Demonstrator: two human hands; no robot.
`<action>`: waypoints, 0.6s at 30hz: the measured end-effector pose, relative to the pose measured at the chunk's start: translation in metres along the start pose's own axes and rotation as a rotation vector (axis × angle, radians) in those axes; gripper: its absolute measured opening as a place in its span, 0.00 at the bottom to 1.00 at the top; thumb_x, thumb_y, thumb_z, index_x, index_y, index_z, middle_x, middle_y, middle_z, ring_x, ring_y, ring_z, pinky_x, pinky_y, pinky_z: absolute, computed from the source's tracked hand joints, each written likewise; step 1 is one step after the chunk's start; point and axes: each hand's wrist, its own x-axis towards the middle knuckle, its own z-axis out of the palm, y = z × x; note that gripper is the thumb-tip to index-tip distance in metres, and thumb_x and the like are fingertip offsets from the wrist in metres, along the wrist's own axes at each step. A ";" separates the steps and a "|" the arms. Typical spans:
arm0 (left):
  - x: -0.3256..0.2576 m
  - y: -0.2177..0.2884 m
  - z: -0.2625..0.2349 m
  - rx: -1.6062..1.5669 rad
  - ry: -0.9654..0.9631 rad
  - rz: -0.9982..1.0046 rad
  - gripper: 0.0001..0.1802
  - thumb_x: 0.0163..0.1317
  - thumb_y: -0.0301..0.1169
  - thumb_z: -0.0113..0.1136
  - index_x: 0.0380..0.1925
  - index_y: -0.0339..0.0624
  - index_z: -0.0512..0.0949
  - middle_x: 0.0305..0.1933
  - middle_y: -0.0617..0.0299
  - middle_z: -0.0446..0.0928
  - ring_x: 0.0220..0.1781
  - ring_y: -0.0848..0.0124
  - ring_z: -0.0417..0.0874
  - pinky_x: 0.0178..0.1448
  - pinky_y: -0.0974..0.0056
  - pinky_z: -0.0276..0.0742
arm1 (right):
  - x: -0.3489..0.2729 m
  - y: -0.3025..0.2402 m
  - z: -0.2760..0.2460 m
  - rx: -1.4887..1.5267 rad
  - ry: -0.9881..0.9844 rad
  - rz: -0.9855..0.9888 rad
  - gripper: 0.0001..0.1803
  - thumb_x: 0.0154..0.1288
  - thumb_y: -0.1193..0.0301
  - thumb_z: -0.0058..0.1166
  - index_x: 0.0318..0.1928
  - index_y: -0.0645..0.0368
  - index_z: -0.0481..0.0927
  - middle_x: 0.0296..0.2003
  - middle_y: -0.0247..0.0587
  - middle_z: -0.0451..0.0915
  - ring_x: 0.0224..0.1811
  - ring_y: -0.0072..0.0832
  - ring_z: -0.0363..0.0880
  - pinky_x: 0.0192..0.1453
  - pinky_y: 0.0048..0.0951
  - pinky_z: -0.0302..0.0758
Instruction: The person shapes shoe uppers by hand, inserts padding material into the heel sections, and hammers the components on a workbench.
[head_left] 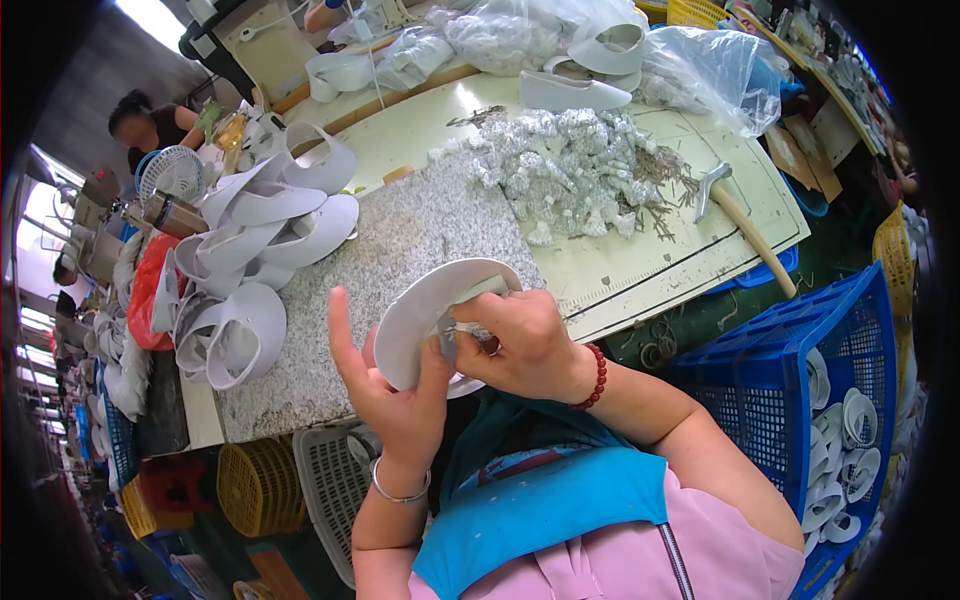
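Note:
A white curved piece with a broad rounded edge [425, 300], which looks like a shoe part, is held above the near edge of a speckled stone slab [400, 235]. My left hand [405, 400] grips its lower left side, thumb in front, with the index finger pointing up off it. The fingers of my right hand [522, 338] are pinched together against the piece's inner side, by a pale strip; what lies between the fingertips is hidden. Beyond the hands lies a heap of silvery, crumpled small parts [570, 165]. Left of the slab are several similar white pieces [240, 335], stacked loosely.
A hammer [745, 225] with a wooden handle overhangs the table's right edge. A blue basket [790, 370] with white pieces stands at my right. Clear plastic bags [710, 75] lie at the back. A grey basket [330, 490] is under the near edge. Another person [165, 130] sits far left.

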 end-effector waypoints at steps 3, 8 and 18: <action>0.002 -0.006 -0.025 0.226 -0.229 -0.194 0.14 0.61 0.28 0.64 0.44 0.31 0.79 0.45 0.61 0.78 0.41 0.78 0.77 0.44 0.71 0.74 | 0.001 0.000 0.002 -0.048 -0.001 -0.005 0.11 0.48 0.79 0.61 0.35 0.60 0.77 0.16 0.38 0.72 0.13 0.31 0.73 0.18 0.30 0.69; -0.002 -0.008 -0.024 0.148 -0.206 -0.140 0.11 0.63 0.27 0.62 0.42 0.30 0.80 0.44 0.60 0.79 0.39 0.80 0.76 0.42 0.74 0.72 | 0.005 -0.007 0.002 -0.109 -0.011 0.012 0.12 0.47 0.78 0.62 0.35 0.60 0.77 0.17 0.40 0.73 0.15 0.33 0.75 0.20 0.31 0.70; -0.009 -0.009 -0.024 0.129 -0.242 -0.119 0.09 0.63 0.25 0.60 0.41 0.30 0.80 0.45 0.59 0.79 0.39 0.79 0.76 0.42 0.73 0.71 | 0.003 -0.010 -0.001 -0.196 -0.042 0.009 0.10 0.49 0.77 0.61 0.33 0.61 0.74 0.18 0.41 0.72 0.17 0.37 0.75 0.21 0.34 0.70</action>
